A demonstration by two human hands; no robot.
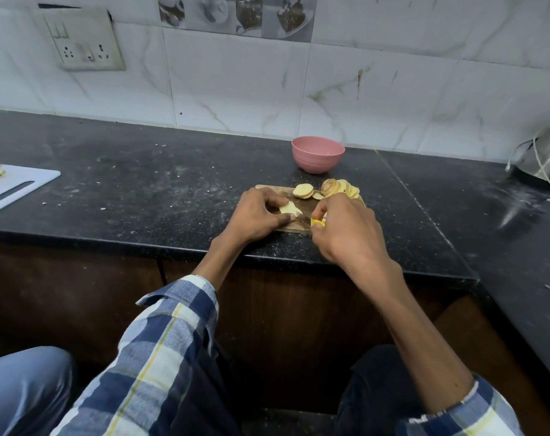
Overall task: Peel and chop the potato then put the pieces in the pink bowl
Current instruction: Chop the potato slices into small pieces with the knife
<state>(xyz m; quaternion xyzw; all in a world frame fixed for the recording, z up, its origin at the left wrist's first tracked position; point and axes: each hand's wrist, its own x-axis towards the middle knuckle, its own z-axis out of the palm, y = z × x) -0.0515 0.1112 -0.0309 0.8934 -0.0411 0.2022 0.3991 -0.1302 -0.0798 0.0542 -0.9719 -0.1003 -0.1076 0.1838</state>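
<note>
A small wooden cutting board [269, 187] lies near the counter's front edge. My left hand [258, 215] grips the rest of the peeled potato [287, 209] on it. My right hand [342, 228] holds a knife with a yellow handle [318, 223]; its blade [302, 219] lies against the potato by my left thumb. Cut round slices [303, 191] and a fanned pile of more slices [341, 187] sit at the board's far side. The pink bowl [318, 154] stands behind the board, and no pieces show above its rim.
A white cutting board [15, 190] with some slices lies at the far left of the black counter [141, 190]. A steel vessel [547, 155] leans at the right by the tiled wall. Another person's knee [22, 388] shows at the lower left.
</note>
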